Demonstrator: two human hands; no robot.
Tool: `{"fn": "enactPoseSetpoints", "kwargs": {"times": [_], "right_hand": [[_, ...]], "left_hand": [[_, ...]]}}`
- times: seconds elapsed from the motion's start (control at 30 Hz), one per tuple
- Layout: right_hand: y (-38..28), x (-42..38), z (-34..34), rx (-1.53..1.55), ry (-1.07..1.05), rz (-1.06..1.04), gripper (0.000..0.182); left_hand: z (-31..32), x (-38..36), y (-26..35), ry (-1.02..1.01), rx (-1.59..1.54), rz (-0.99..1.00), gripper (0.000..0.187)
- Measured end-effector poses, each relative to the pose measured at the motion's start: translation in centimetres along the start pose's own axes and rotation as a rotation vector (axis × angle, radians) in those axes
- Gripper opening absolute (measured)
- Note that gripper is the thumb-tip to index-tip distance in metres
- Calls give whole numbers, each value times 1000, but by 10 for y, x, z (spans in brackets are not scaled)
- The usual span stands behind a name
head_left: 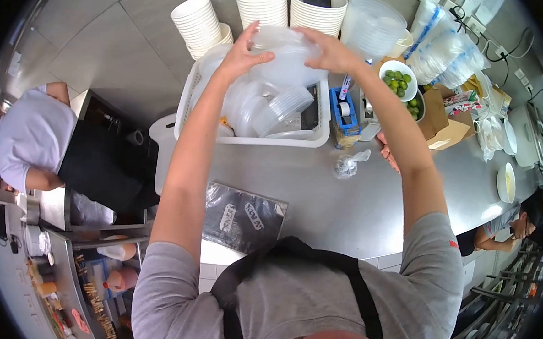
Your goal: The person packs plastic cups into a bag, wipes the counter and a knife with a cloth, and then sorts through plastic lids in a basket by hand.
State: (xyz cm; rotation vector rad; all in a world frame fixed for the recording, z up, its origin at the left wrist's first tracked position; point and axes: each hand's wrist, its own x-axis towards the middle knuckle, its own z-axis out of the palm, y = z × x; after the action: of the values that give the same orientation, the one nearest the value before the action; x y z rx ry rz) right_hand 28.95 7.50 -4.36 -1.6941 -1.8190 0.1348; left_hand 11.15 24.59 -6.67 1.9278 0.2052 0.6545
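My left hand and my right hand are raised over the far side of a white plastic basket. Their fingers curve around the two sides of some round translucent plastic lids, gripped between them. How many lids there are is hard to make out. Below lie more clear plastic lids and containers, among them a tilted stack of clear containers. Something dark stands inside the basket's right end.
Stacked white paper tubs and clear tubs line the back. Right of the basket are a blue tape dispenser, a bowl of green limes and a cardboard box. A black printed packet lies in front. Another person stands left.
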Motion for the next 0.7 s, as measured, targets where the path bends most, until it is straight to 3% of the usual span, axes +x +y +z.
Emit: {"fn": "enactPoseSetpoints", "kwargs": {"times": [0.03,0.07,0.13,0.17,0.27,0.37,0.47,0.57,0.63,0.7], "right_hand": [[3,-1,1,-71,-8,-27,76],[6,-2,0,-77,-4,-25,76],[0,-7,3,171,-48,223,69],[-2,-5,2,173,-47,228,69],[-4,3,2,146,9,225,68],[3,15,4,-10,104,118,49],[-9,22,-6,-147,-14,63,38],[2,32,-7,-375,137,23,28],[3,33,-13,-391,181,5,25],[-1,35,-15,-405,226,-14,22]], "left_hand": [[4,3,-1,-39,-50,-142,90],[6,8,-1,-43,-51,-136,90],[11,15,-12,40,8,-224,82],[11,18,-18,36,7,-226,82],[12,18,-9,-60,42,-230,86],[14,3,2,-178,134,-192,96],[15,-10,-4,-243,246,-32,104],[15,-14,-17,-190,339,99,107],[14,-12,-14,-48,-72,-87,106],[9,-5,-10,3,-29,-40,105]]}}
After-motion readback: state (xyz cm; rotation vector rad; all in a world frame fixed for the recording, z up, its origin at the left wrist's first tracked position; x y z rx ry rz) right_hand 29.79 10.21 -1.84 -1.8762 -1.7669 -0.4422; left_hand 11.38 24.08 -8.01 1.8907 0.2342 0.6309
